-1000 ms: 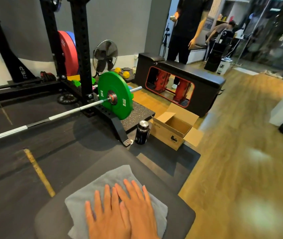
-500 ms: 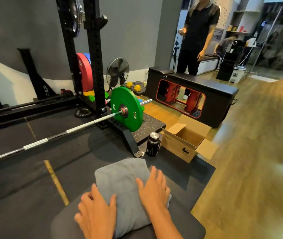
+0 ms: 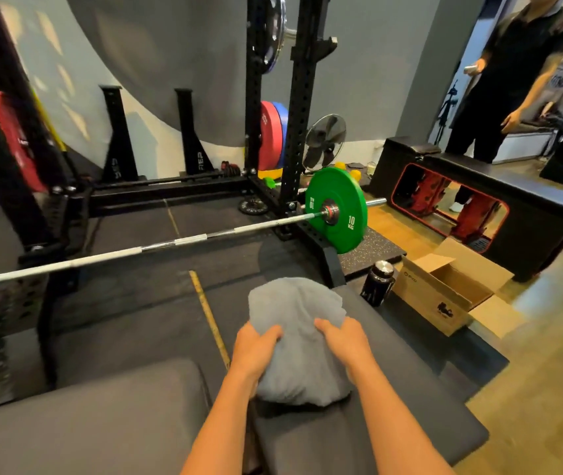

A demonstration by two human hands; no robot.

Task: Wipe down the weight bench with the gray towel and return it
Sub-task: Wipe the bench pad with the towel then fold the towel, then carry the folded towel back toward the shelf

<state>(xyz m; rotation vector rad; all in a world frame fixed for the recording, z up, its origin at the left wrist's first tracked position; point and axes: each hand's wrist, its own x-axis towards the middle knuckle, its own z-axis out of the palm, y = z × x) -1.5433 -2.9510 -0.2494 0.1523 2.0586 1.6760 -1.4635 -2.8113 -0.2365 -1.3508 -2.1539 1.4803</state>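
Nearest is the dark padded table, with both bare forearms reaching out over it. The left hand and right hand each clutch a side of the gray towel, fingers curled into the cloth. It is bunched into a tall lump between them over the table's far part; whether its underside rests on the pad cannot be told. Beyond the table edge a yellow line runs across the black floor mat. To the right stand a dark bottle and, just beside it, an open cardboard box. Farther off a barbell lies on the floor with a green plate marked 10 kg, in front of a black rack. Behind are a fan, a red plate and, at far right, a person in black standing.
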